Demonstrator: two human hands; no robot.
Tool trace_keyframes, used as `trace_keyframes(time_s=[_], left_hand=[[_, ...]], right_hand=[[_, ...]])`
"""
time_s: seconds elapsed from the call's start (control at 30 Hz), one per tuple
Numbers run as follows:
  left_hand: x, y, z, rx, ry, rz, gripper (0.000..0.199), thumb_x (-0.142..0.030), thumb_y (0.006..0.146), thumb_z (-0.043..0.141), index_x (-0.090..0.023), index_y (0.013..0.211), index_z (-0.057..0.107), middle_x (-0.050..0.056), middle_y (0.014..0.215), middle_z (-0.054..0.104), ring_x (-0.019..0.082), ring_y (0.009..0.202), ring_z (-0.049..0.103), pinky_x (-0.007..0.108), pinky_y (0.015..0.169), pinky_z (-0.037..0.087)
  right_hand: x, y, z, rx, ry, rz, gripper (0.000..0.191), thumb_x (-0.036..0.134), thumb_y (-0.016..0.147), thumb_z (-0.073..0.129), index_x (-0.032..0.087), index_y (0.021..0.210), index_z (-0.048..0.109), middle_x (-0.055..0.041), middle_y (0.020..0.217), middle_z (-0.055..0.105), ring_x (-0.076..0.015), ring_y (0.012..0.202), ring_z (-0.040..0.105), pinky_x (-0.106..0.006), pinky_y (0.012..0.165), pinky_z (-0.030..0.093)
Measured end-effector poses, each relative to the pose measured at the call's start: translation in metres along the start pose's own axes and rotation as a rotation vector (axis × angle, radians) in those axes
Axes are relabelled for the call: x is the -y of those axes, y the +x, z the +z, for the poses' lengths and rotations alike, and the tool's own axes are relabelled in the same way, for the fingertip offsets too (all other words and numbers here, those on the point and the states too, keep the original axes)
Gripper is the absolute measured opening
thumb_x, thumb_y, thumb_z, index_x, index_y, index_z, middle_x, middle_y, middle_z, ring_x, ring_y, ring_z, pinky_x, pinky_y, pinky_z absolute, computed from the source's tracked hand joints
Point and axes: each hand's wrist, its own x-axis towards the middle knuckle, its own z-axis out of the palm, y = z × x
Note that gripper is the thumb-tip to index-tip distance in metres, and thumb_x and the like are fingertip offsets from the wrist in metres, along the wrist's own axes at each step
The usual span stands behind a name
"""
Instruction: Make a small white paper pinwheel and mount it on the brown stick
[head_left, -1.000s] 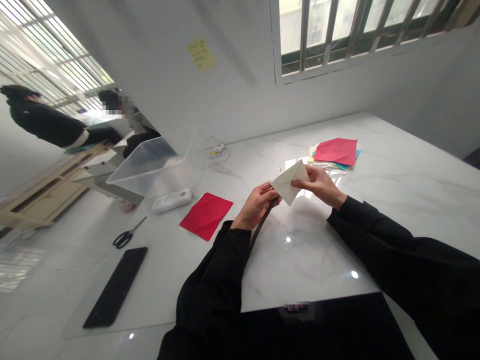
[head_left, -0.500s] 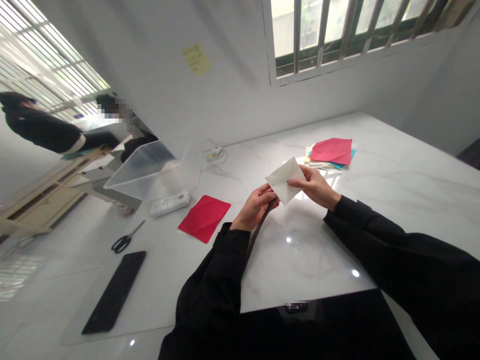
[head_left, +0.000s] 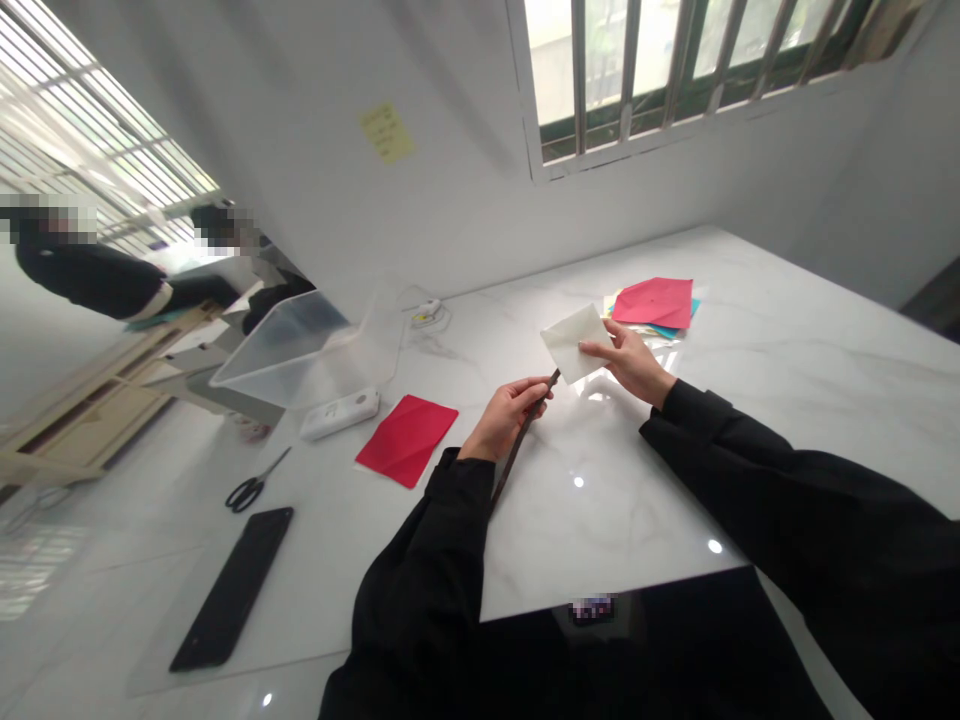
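My right hand (head_left: pixel 634 362) pinches a small off-white paper envelope (head_left: pixel 574 345) by its right side, thumb on top. Between the thumb and fingers of my left hand (head_left: pixel 506 415) is a thin dark brown strip (head_left: pixel 516 450). One end of the strip points at the envelope's lower left corner; the other runs down beside my left sleeve. Whether the tip touches the envelope I cannot tell. Behind my right hand lies a pile of coloured paper pieces, a red one (head_left: pixel 656 302) on top. Left of my left hand, red square sheets (head_left: pixel 409 440) lie on the marble-patterned table (head_left: pixel 600 540).
To the left are a white power strip (head_left: pixel 341 413), black scissors (head_left: pixel 246 494), a long black flat object (head_left: pixel 232 590) and a clear plastic bin (head_left: pixel 274 345). A small cabled device (head_left: pixel 426 312) sits near the wall. Two people are at the far left.
My hands have drawn apart. My left fingers have left the envelope and hold only the strip, while my right hand has tilted the envelope and kept hold of it. The view has shifted slightly.
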Motion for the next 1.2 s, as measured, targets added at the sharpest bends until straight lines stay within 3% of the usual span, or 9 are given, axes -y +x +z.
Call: trace_keyframes(time_s=[0.2,0.37,0.43,0.5,0.57,0.67,0.9,1.03,1.2], left_hand=[[0.008,0.009,-0.012,-0.156,-0.204,0.046,0.05,-0.038,0.066,0.094,-0.014,0.106,0.076,0.001,0.089,0.067,0.005,0.066,0.056,0.02,0.064,0.044],[0.011,0.012,-0.016,-0.177,-0.286,0.059,0.048,-0.034,0.066,0.096,-0.013,0.104,0.075,0.002,0.087,0.067,0.005,0.065,0.058,0.018,0.061,0.046],[0.011,0.012,-0.016,-0.167,-0.292,0.061,0.047,-0.033,0.067,0.095,-0.013,0.105,0.075,0.002,0.087,0.068,0.005,0.065,0.058,0.017,0.06,0.047],[0.012,0.012,-0.017,-0.166,-0.295,0.068,0.045,-0.033,0.068,0.095,-0.014,0.105,0.076,0.002,0.088,0.069,0.005,0.064,0.058,0.017,0.06,0.047],[0.012,0.012,-0.018,-0.169,-0.301,0.073,0.045,-0.033,0.069,0.094,-0.014,0.105,0.076,0.001,0.089,0.068,0.004,0.064,0.057,0.016,0.06,0.047],[0.012,0.012,-0.018,-0.167,-0.316,0.074,0.045,-0.032,0.069,0.094,-0.013,0.106,0.075,0.001,0.088,0.068,0.004,0.064,0.058,0.016,0.06,0.047],[0.012,0.012,-0.019,-0.169,-0.318,0.064,0.046,-0.033,0.068,0.094,-0.013,0.106,0.076,0.001,0.089,0.068,0.004,0.066,0.059,0.016,0.062,0.048],[0.013,0.012,-0.018,-0.154,-0.247,0.049,0.048,-0.035,0.066,0.095,-0.013,0.105,0.076,0.002,0.087,0.069,0.005,0.066,0.058,0.018,0.063,0.047],[0.012,0.011,-0.015,-0.13,-0.159,0.027,0.051,-0.037,0.062,0.097,-0.012,0.102,0.078,0.002,0.083,0.069,0.007,0.067,0.058,0.02,0.065,0.046]], right_hand=[[-0.006,-0.002,-0.004,-0.15,-0.576,-0.153,0.089,0.068,0.081,0.078,0.017,0.149,0.054,-0.0107,0.104,0.076,-0.0258,0.085,0.07,-0.041,0.084,0.056],[-0.002,-0.005,-0.001,-0.126,-0.681,-0.085,0.084,0.068,0.09,0.064,0.009,0.149,0.054,-0.0012,0.07,0.069,-0.0218,0.069,0.063,-0.035,0.075,0.048],[0.0,-0.006,0.0,-0.042,-0.682,-0.028,0.072,0.071,0.091,0.06,0.012,0.131,0.069,0.0002,0.064,0.065,-0.02,0.064,0.06,-0.033,0.072,0.045],[0.002,-0.007,0.002,0.068,-0.7,0.027,0.064,0.075,0.091,0.055,0.015,0.089,0.076,-0.0004,0.056,0.059,-0.0179,0.058,0.055,-0.032,0.068,0.041],[0.002,-0.008,0.004,0.126,-0.729,0.04,0.069,0.079,0.09,0.051,0.019,0.056,0.061,-0.001,0.05,0.051,-0.0158,0.053,0.05,-0.032,0.064,0.037],[0.002,-0.008,0.006,0.103,-0.76,-0.013,0.07,0.077,0.092,0.049,0.021,0.05,0.051,0.0,0.048,0.046,-0.0146,0.052,0.046,-0.032,0.062,0.033],[-0.001,-0.006,0.001,-0.052,-0.763,-0.013,0.05,0.063,0.094,0.055,0.018,0.096,0.076,-0.0006,0.062,0.062,-0.0182,0.061,0.056,-0.03,0.067,0.039],[0.0,-0.006,-0.001,-0.121,-0.795,-0.09,0.062,0.042,0.092,0.061,0.015,0.148,0.059,0.0031,0.063,0.062,-0.0187,0.061,0.056,-0.03,0.069,0.04],[0.005,-0.005,-0.008,-0.183,-0.907,-0.174,0.075,0.024,0.083,0.06,0.015,0.157,0.051,0.0015,0.072,0.066,-0.0188,0.064,0.058,-0.03,0.07,0.041]])
